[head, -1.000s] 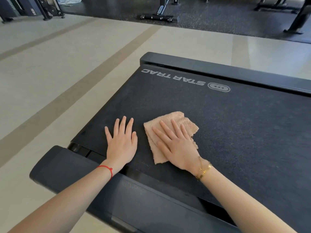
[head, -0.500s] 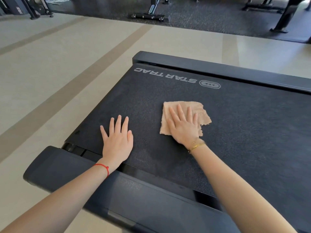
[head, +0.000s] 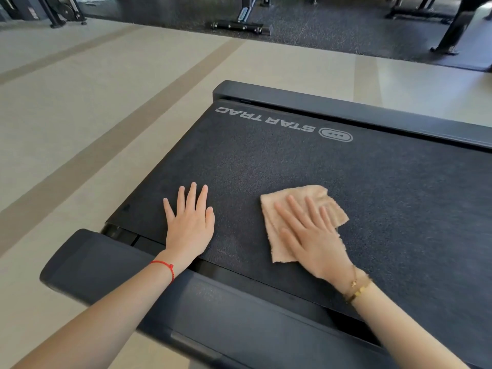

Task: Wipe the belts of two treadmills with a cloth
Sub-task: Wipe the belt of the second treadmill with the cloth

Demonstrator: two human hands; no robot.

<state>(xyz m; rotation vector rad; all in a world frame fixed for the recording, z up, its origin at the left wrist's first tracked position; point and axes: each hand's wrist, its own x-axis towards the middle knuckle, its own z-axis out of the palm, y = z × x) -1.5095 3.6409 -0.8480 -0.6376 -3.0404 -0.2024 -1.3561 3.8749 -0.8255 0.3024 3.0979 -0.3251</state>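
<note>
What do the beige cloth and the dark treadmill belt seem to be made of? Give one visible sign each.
Beige cloth: probably soft terry or microfibre fabric; fuzzy nap, frayed edges. Dark treadmill belt: likely matt rubber or rubberised synthetic; fine grainy texture, no shine, printed logo.

The belt (head: 332, 169) is lying dark and flat, carrying a tan cloth (head: 300, 206) under the flat right hand (head: 314, 235); the left hand (head: 190, 225) is resting flat beside it, apart.
</note>
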